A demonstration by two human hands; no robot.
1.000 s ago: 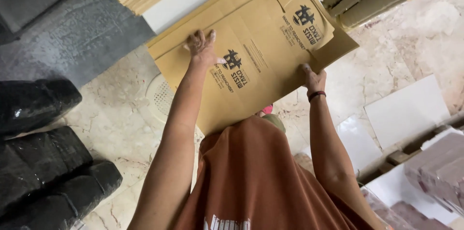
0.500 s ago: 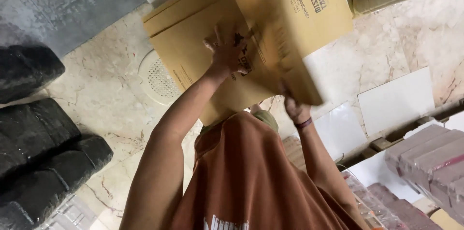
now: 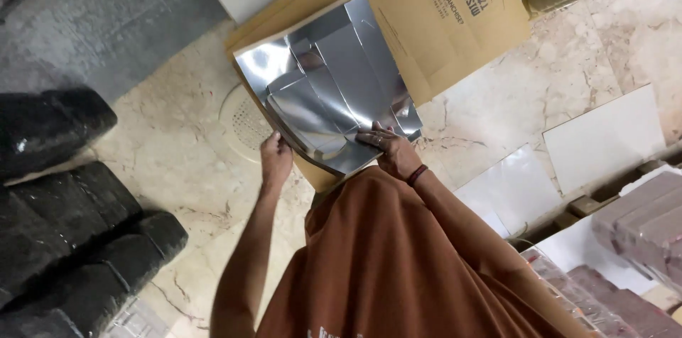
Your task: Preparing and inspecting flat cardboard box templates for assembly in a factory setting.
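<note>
Flat carton blank, silver inner face up, held in both hands over marble floor.

Change from half a second ago: the carton blank (image 3: 330,82) then showed its brown printed side mid-turn; it now shows the foil lining, creased flaps visible. Left hand (image 3: 275,157) grips the near left edge, fingers curled under and hidden. Right hand (image 3: 389,150) lies on the near right corner, fingers spread flat, thumb side unclear. Both forearms extend forward from an orange-brown garment (image 3: 398,260). Beneath: stack of brown cartons (image 3: 455,18), partly cut off. Black bundles (image 3: 64,203) lie left.
</note>
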